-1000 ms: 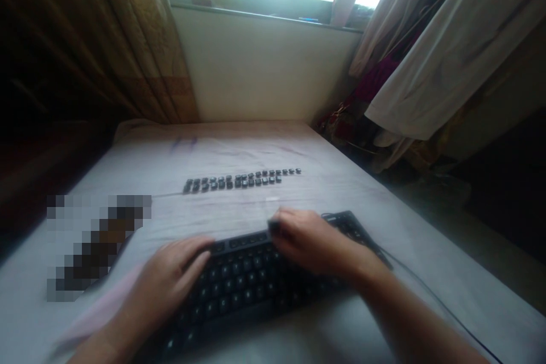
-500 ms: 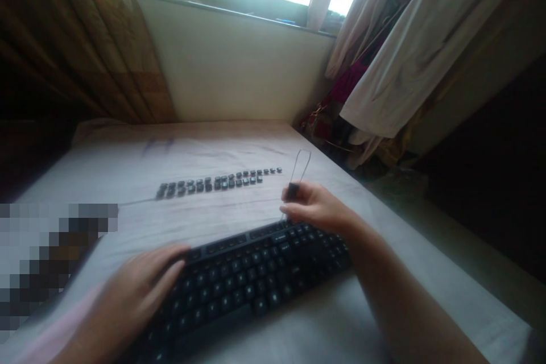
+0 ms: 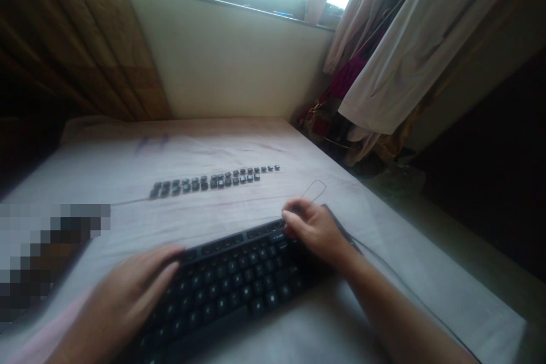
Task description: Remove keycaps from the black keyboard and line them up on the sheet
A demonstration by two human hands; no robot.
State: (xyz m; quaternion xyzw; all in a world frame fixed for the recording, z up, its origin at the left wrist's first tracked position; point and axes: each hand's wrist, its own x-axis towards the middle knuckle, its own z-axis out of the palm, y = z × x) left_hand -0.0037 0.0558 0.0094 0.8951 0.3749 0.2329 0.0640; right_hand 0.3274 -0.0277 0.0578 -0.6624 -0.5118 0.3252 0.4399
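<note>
A black keyboard (image 3: 222, 290) lies at a slant in front of me, its key rows a little blurred. My left hand (image 3: 134, 284) grips the keyboard's upper left edge, with the thumb and fingers close together. Over the upper right part of the keyboard, my right hand (image 3: 313, 233) pinches a keycap puller (image 3: 319, 182). The puller's thin wire loop sticks out past the fingers, tilted to the right; its body and lower end are hidden by the hand. Beyond the keyboard, loose black keycaps (image 3: 220, 183) lie in two rows on the sheet.
A pale sheet (image 3: 230, 145) covers the surface. A cable (image 3: 409, 290) runs along the right side. Clothes (image 3: 396, 62) hang at the right, a curtain (image 3: 85, 40) at the left. A cup (image 3: 316, 4) stands on the window sill.
My right hand has moved slightly down, and the puller has tipped over to the right, its body now hidden. My left hand stays on the keyboard. The cable has come into view.
</note>
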